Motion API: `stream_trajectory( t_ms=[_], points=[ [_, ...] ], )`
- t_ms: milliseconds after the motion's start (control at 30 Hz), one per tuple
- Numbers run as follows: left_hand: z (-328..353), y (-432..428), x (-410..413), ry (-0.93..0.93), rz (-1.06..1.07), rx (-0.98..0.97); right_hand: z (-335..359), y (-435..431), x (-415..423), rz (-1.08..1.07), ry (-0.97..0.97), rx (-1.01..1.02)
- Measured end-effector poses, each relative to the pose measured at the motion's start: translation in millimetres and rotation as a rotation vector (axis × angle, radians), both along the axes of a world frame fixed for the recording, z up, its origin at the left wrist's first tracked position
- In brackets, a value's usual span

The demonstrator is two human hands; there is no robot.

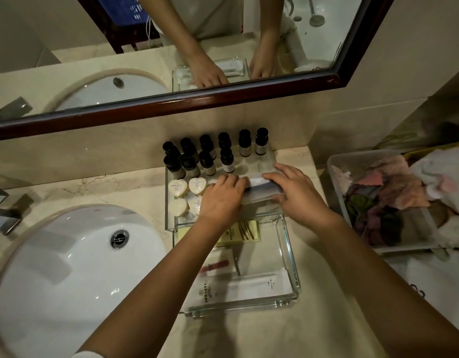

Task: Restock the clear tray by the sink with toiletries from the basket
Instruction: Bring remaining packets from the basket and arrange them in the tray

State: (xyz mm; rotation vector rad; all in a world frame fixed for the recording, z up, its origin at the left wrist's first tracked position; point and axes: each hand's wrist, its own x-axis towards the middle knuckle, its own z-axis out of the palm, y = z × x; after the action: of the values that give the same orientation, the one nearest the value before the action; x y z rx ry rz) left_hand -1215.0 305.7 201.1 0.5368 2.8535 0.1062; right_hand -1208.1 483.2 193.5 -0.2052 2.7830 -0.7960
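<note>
With left hand (220,200) and right hand (298,192) gripping the packet (259,188) (fingers curled round it), a rearward shove could topple the bottles (227,161).

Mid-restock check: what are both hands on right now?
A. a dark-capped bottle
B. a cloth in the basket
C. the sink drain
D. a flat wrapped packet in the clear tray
D: the left hand and right hand both hold a flat wrapped packet in the clear tray, just in front of the dark-capped bottles.
</note>
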Motion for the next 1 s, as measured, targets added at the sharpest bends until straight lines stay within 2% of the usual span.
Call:
stream_trajectory(
  t_ms=[233, 467, 833, 933, 1000],
  points=[
    [3, 2, 15, 0.036, 0.04, -0.043, 4, 3, 10, 0.005, -0.035, -0.001],
    [23, -18, 45, 0.112, 0.167, -0.035, 12, 16, 39, -0.101, -0.036, -0.093],
    [52, -108, 151, 0.045, 0.509, -0.066, 34, 12, 76, -0.075, -0.109, -0.076],
    [51, -111, 151, 0.055, 0.492, -0.021, 47, -3, 61, -0.088, -0.169, -0.094],
    [47, -98, 131, 0.017, 0.433, 0.055, 56, -12, 45, -0.173, -0.243, -0.171]
  ],
)
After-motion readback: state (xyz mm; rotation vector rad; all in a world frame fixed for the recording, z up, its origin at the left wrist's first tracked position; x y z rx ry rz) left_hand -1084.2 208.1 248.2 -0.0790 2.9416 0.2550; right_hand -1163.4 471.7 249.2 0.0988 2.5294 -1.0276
